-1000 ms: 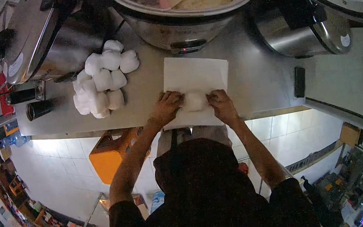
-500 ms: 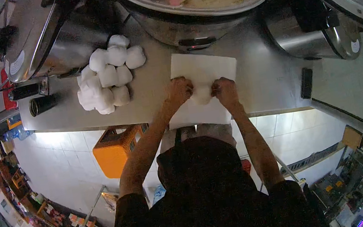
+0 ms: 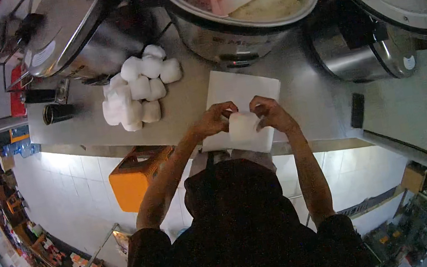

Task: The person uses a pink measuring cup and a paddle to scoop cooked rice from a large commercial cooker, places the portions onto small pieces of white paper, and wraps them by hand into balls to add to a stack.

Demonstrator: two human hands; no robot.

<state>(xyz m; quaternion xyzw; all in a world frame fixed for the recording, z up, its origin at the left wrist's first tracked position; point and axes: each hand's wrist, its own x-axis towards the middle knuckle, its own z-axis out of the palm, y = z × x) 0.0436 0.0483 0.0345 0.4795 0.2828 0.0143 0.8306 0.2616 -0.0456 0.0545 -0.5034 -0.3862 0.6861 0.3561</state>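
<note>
A white paper-wrapped bundle (image 3: pixel 244 127) is between my hands, over the near part of a stack of white paper sheets (image 3: pixel 246 84). My left hand (image 3: pixel 215 120) pinches the bundle's upper left edge, fingers closed. At its upper right edge my right hand (image 3: pixel 274 115) is closed on it too, thumb and fingers on a fold of paper. What the paper encloses is hidden. To the left on the steel counter, several similar white rounded bundles (image 3: pixel 140 89) sit heaped together.
Beyond the sheets stands a large pot (image 3: pixel 233 46) of white rice with a white rice paddle (image 3: pixel 244 1). Lidded steel pots flank it, one left (image 3: pixel 105 47), one right (image 3: pixel 348 50). A dark open cylinder (image 3: pixel 58 113) lies at the counter's left. An orange crate (image 3: pixel 134 182) stands below the front edge.
The bundle, earlier flat and low on the sheets, now stands out as a folded white shape nearer to me. Both hands have moved toward me with it. The whole view has shifted slightly.
</note>
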